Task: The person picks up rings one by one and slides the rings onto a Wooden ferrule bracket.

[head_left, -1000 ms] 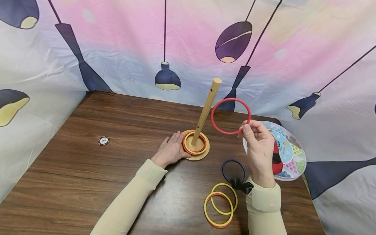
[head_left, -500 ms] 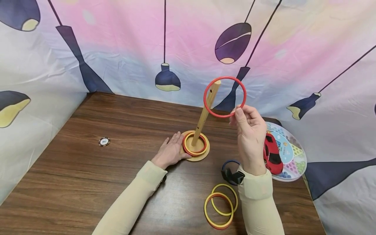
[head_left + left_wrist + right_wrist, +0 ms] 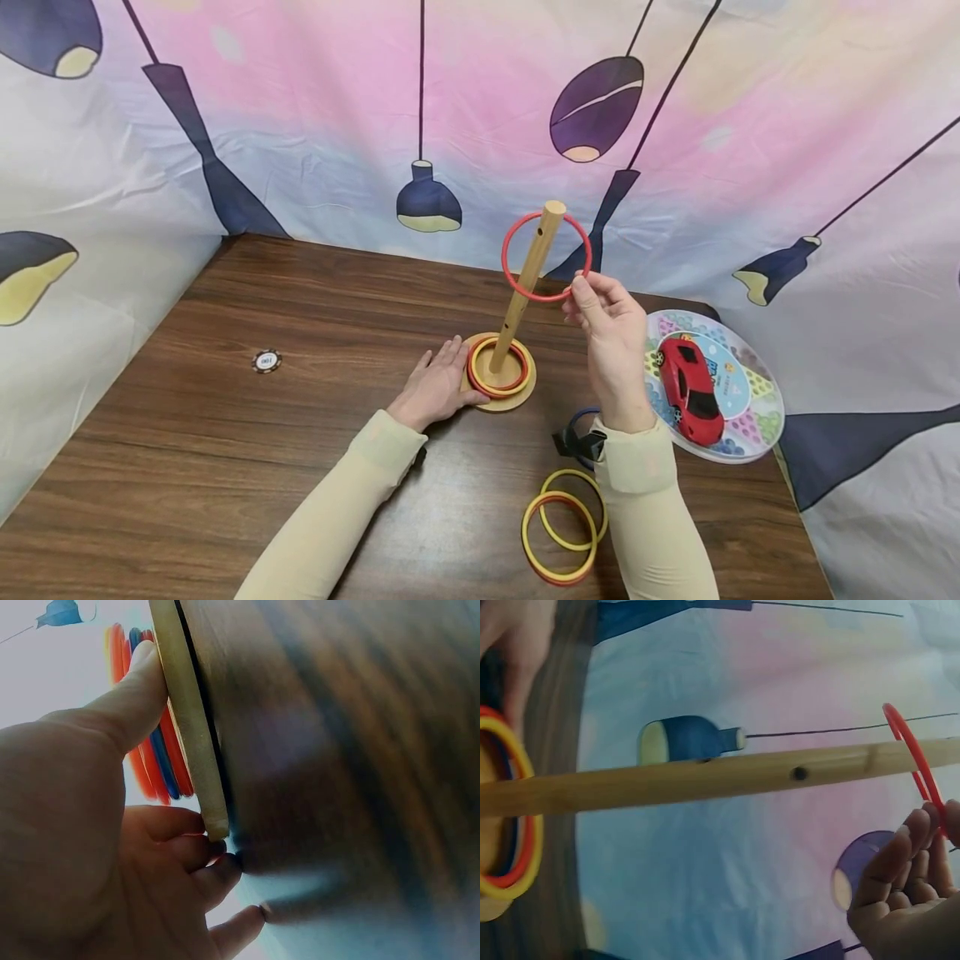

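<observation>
My right hand (image 3: 617,346) pinches a red ring (image 3: 505,257) by its right side between thumb and fingers. The ring encircles the upper part of a wooden peg (image 3: 527,271); the right wrist view shows the peg (image 3: 727,777) passing through the tilted ring (image 3: 917,754). A round wooden base (image 3: 512,403) bears the peg, with a stack of rings round its foot, yellow (image 3: 528,379) on top. Red and blue rings (image 3: 165,765) show lower in that stack. Stretched out at the base's left edge, my left hand (image 3: 431,393) touches it, thumb against the rim.
Two yellow rings (image 3: 525,542) overlap on the table near the front, one with a red ring under it. A blue ring (image 3: 581,412) is partly hidden by my right wrist. At right, a red toy car (image 3: 690,387) sits on a round board (image 3: 765,392). A chip (image 3: 266,361) lies left.
My right hand has carried the red ring up and left from the peg's right side, and it now encircles the peg near its top. My left hand has stayed at the base.
</observation>
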`<state>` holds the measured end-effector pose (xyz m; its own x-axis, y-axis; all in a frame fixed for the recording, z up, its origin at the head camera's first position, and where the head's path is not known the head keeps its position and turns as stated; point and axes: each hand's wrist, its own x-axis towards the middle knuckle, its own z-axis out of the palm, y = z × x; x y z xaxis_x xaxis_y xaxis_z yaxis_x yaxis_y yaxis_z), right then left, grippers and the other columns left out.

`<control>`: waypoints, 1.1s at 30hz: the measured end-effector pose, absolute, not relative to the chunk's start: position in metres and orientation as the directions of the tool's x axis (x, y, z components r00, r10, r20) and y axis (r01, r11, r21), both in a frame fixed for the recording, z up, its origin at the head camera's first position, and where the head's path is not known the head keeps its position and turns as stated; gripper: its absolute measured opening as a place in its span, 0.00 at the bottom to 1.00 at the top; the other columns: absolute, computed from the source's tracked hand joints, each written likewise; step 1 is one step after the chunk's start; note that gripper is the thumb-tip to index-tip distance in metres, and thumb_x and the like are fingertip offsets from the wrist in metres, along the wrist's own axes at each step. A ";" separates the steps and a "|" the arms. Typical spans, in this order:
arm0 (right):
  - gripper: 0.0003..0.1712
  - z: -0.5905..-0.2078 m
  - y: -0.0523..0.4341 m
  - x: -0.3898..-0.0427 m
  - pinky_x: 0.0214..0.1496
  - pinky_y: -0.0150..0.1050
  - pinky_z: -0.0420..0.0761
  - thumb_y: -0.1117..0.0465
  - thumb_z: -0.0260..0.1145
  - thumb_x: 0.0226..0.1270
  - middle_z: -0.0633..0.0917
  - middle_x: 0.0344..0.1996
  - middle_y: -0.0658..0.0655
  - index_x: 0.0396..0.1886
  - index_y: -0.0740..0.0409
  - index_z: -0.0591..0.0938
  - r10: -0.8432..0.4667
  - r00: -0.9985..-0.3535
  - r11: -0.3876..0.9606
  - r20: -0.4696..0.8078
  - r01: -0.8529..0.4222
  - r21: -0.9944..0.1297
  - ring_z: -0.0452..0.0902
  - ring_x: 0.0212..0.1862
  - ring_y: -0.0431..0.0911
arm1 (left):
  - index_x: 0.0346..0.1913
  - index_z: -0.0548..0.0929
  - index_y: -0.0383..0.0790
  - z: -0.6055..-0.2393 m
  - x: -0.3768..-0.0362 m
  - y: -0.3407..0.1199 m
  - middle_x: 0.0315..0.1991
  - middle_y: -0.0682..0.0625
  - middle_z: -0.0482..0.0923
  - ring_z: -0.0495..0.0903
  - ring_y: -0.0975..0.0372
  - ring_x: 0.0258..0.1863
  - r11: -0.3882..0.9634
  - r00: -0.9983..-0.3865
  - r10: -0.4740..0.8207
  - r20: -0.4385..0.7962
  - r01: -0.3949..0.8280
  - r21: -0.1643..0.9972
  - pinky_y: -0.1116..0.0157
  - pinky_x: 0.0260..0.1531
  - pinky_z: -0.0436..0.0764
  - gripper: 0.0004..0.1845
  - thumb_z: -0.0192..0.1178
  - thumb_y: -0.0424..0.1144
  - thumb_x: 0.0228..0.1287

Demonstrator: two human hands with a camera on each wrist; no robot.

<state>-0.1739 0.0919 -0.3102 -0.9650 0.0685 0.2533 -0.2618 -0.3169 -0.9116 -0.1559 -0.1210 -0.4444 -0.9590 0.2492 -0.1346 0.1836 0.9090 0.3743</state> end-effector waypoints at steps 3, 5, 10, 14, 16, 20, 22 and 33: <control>0.08 -0.322 0.095 -0.177 0.31 0.31 0.79 0.62 0.66 0.67 0.85 0.26 0.50 0.41 0.64 0.82 0.053 -0.982 -0.245 0.181 -0.189 -0.951 0.79 0.27 0.40 | 0.76 0.51 0.32 -0.444 -0.157 -0.120 0.76 0.38 0.47 0.48 0.51 0.75 0.912 -0.958 0.241 -0.153 0.170 0.373 0.49 0.72 0.49 0.53 0.59 0.64 0.61; 0.09 -0.331 0.098 -0.178 0.31 0.31 0.79 0.61 0.66 0.67 0.85 0.26 0.48 0.42 0.63 0.82 0.032 -0.992 -0.174 0.123 -0.127 -0.977 0.80 0.27 0.39 | 0.76 0.51 0.32 -0.444 -0.158 -0.119 0.76 0.39 0.46 0.47 0.51 0.75 0.914 -0.958 0.233 -0.167 0.157 0.374 0.49 0.72 0.49 0.53 0.60 0.64 0.61; 0.15 -0.352 0.104 -0.182 0.31 0.33 0.80 0.59 0.66 0.68 0.85 0.26 0.46 0.48 0.65 0.81 0.014 -1.000 0.032 -0.004 0.004 -0.999 0.79 0.27 0.38 | 0.76 0.51 0.32 -0.445 -0.160 -0.119 0.76 0.38 0.47 0.48 0.51 0.75 0.918 -0.961 0.224 -0.162 0.152 0.367 0.48 0.71 0.49 0.53 0.60 0.64 0.60; 0.15 -0.368 0.107 -0.186 0.32 0.35 0.80 0.58 0.66 0.68 0.84 0.25 0.47 0.47 0.65 0.82 0.012 -0.997 0.156 -0.073 0.074 -0.985 0.79 0.27 0.40 | 0.76 0.53 0.31 -0.445 -0.160 -0.119 0.76 0.38 0.49 0.49 0.50 0.75 0.921 -0.965 0.222 -0.142 0.160 0.355 0.48 0.71 0.51 0.53 0.61 0.64 0.60; 0.15 -0.374 0.107 -0.187 0.32 0.36 0.79 0.58 0.66 0.68 0.84 0.24 0.48 0.47 0.64 0.82 0.008 -0.995 0.197 -0.100 0.099 -0.975 0.79 0.27 0.41 | 0.75 0.53 0.31 -0.444 -0.160 -0.119 0.75 0.38 0.49 0.50 0.50 0.75 0.923 -0.966 0.220 -0.139 0.160 0.349 0.47 0.71 0.51 0.53 0.61 0.64 0.60; 0.15 -0.386 0.106 -0.188 0.29 0.33 0.77 0.58 0.66 0.68 0.84 0.24 0.51 0.47 0.65 0.82 -0.005 -0.990 0.242 -0.141 0.135 -0.961 0.78 0.25 0.41 | 0.76 0.52 0.32 -0.443 -0.160 -0.119 0.76 0.38 0.49 0.49 0.51 0.75 0.927 -0.965 0.213 -0.156 0.148 0.346 0.48 0.71 0.51 0.53 0.61 0.64 0.60; 0.15 -0.392 0.105 -0.189 0.27 0.31 0.75 0.59 0.66 0.68 0.84 0.25 0.54 0.46 0.66 0.82 -0.024 -0.988 0.272 -0.155 0.143 -0.952 0.78 0.25 0.42 | 0.76 0.52 0.32 -0.443 -0.160 -0.118 0.76 0.39 0.48 0.48 0.51 0.75 0.928 -0.963 0.211 -0.167 0.144 0.344 0.48 0.71 0.50 0.53 0.60 0.64 0.60; 0.13 -0.410 0.099 -0.186 0.29 0.34 0.74 0.61 0.63 0.70 0.84 0.31 0.63 0.47 0.68 0.82 -0.115 -0.972 0.416 -0.204 0.139 -0.899 0.79 0.37 0.62 | 0.76 0.51 0.32 -0.443 -0.159 -0.117 0.76 0.38 0.47 0.48 0.51 0.75 0.927 -0.960 0.223 -0.169 0.155 0.341 0.49 0.71 0.50 0.53 0.60 0.64 0.61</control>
<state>-0.1860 0.0991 -0.4103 -0.9721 -0.1153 -0.2042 0.1395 0.4161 -0.8986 -0.1587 -0.1167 -0.4433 -0.9600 0.2232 -0.1690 0.1554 0.9270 0.3413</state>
